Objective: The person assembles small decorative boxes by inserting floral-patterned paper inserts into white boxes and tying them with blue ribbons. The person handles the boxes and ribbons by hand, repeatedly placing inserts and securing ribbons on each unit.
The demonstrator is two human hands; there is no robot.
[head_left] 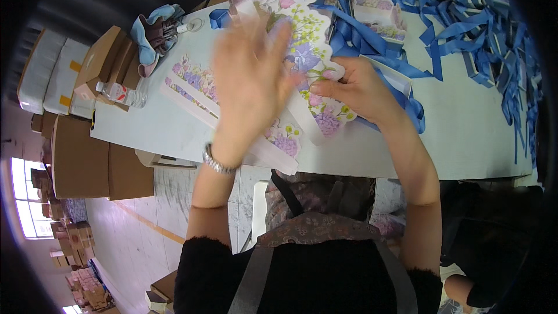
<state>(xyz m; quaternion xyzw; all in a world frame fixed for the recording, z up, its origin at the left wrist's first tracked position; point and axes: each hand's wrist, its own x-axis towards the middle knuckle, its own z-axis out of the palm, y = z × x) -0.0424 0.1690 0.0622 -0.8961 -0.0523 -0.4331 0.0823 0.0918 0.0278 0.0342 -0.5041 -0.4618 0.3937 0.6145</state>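
Note:
A die-cut floral paper piece (306,43) with a scalloped edge stands tilted over the table in front of me. My right hand (357,88) pinches its right edge, thumb on the printed face. My left hand (247,81), with a bracelet at the wrist, is smeared by motion over the piece's left part, so its grip is unclear. More floral paper pieces with white strips (200,90) lie flat beneath and to the left of my left hand. Blue ribbon (363,38) lies just beyond my right hand, by an assembled floral paper box (381,17).
Many blue-ribboned pieces (476,17) are heaped at the table's far right. Along the left side are a plastic bottle (125,94), a brown carton (104,61) and a blue-and-brown cloth bundle (154,35). A large carton (104,160) stands beside the table (465,139).

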